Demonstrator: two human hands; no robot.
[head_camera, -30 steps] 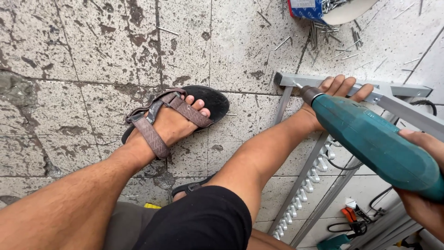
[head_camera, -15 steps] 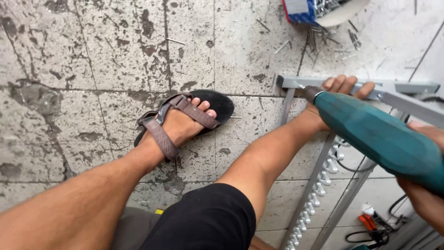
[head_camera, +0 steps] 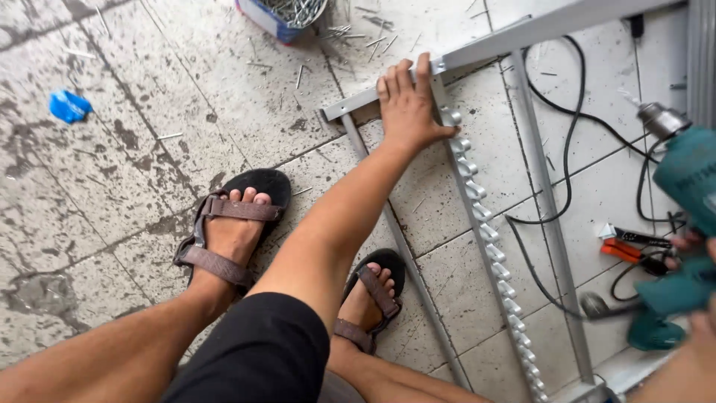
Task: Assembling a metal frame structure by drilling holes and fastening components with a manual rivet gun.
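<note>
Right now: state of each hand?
Left hand: open, flat on the metal frame.
Right hand: closed, holding the teal drill.

Soft even daylight, right-edge motion blur

You're looking down at a grimy tiled floor [head_camera: 112, 194], stained grout lines, flat daylight, loose nails scattered near a blue box of nails [head_camera: 287, 13] up top, a crumpled blue scrap [head_camera: 68, 105] off left, black cables [head_camera: 574, 142] looping right
</note>
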